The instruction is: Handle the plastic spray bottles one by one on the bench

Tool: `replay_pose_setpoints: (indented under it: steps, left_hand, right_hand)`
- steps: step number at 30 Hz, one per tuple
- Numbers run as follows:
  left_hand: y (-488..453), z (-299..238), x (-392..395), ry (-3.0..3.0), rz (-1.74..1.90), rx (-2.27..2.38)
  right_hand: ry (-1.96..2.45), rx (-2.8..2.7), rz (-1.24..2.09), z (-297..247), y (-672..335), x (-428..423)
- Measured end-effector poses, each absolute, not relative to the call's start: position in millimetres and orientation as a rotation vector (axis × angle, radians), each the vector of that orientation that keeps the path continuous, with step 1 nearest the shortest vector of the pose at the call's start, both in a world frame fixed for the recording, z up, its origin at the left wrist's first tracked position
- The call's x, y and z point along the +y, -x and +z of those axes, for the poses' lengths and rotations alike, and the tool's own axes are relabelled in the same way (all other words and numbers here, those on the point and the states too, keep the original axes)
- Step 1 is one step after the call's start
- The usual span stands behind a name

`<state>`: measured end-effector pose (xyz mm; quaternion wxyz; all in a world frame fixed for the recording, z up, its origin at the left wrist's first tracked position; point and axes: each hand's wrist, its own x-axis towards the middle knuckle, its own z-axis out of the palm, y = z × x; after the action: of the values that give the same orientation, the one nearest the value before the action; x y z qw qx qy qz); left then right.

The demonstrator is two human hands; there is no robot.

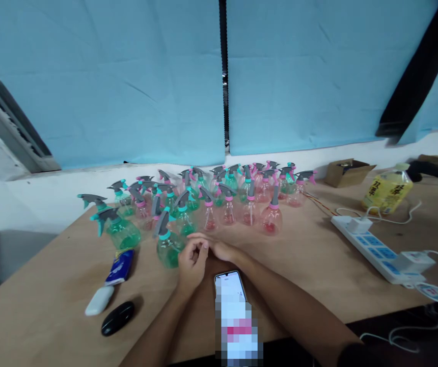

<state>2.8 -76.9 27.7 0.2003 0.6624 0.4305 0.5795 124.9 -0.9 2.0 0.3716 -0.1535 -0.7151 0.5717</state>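
My left hand [192, 262] rests on the table with its fingers loosely curled; I see nothing inside the curl. My right hand [219, 248] lies against it, palm down, its fingers stretched out leftward and partly behind the left hand. Just left of my left hand stands a green spray bottle [169, 250] with a grey and teal trigger head. Beyond the hands is a group of several pink spray bottles [271, 221] and green ones, upright with some liquid inside. A lit phone [229, 281] lies between my forearms, its screen partly blurred out.
At the left lie a blue packet [120, 266], a white case [99, 300] and a black oval object [117, 318]. To the right are a power strip [375, 255] with plugs and white cables, a yellow drink bottle [387, 189] and a small cardboard box [347, 173]. Blue curtains hang behind.
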Motion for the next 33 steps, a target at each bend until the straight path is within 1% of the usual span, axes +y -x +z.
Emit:
replay_pose_setpoints:
  steps: [3,7,10,14,20,26,33]
  left_hand:
    - [0,27,-66,-1.581,1.688,1.150]
    - [10,25,-50,-1.240,1.905,1.114]
    - [21,25,-41,-1.122,2.068,1.085]
    - [32,24,-34,-0.983,2.217,1.068]
    - [44,26,-27,-0.809,2.311,1.050]
    - [58,29,-21,-0.795,2.397,1.151]
    - [59,32,-20,-0.813,2.353,1.162]
  right_hand:
    - [0.535,-1.791,1.401,4,-124,2]
    - [0.526,-1.661,1.509,-5,-124,9]
    - [0.523,-1.627,1.569,-9,-126,13]
    - [0.549,-1.622,1.528,-10,-128,15]
    - [0.558,-1.612,1.494,-17,-125,19]
    - [0.560,-1.573,1.540,-13,-129,18]
    - [0.568,-1.543,1.568,-3,-138,13]
